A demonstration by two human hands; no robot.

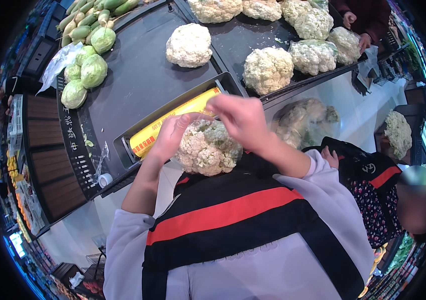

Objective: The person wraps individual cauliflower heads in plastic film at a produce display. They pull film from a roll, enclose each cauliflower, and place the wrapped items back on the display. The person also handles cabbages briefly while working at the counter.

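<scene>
A cauliflower head (211, 152) lies between my hands, in front of my black and red apron, with clear film along its top. My left hand (173, 131) is at its upper left, with the thumb and fingers at the film's edge. Over its upper right is my right hand (237, 116), blurred, with curled fingers; whether it pinches the film cannot be made out. Just behind the cauliflower, a yellow roll of cling film (175, 122) sits in a dark tray (126, 140) set in the counter.
Another cauliflower (189, 45) sits on the dark counter (134, 60). More cauliflowers (268, 70) are at the upper right, near a person's hands (365, 41). Cabbages (94, 71) and white radishes (85, 26) lie upper left. A tape roll (104, 180) is on the counter's corner. Another person (370, 180) stands close on the right.
</scene>
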